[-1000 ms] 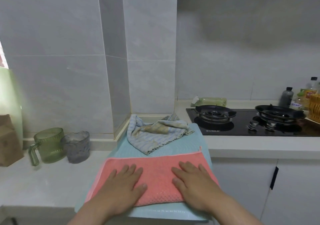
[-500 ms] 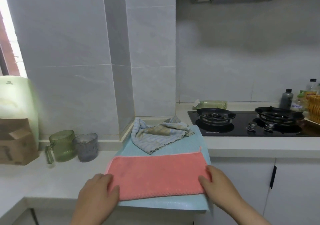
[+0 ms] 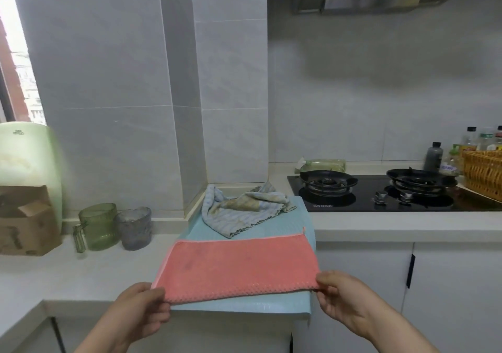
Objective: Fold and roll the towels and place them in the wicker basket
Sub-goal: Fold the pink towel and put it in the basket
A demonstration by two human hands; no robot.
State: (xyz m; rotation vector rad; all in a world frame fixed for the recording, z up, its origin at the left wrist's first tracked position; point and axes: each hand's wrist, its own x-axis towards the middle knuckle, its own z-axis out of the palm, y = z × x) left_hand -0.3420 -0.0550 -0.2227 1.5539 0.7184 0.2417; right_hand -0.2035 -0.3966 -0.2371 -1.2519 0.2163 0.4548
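Note:
A folded pink towel (image 3: 239, 265) lies flat on a light blue towel (image 3: 282, 216) spread over the counter corner. My left hand (image 3: 141, 312) pinches the pink towel's near left corner. My right hand (image 3: 342, 295) pinches its near right corner. Behind it a crumpled blue-and-beige striped towel (image 3: 244, 207) sits in a heap on the blue towel. The wicker basket (image 3: 483, 174) stands at the far right edge of the view, beside the stove.
A black gas hob (image 3: 380, 195) with two burners lies right of the towels. Bottles (image 3: 433, 157) stand behind it. A green glass mug (image 3: 97, 226) and a grey glass cup (image 3: 134, 227) stand at the left, next to a cardboard box (image 3: 25, 219).
My hands slid from lying flat on the pink towel out to its ends, then took hold of its near corners. The view rose and pulled back.

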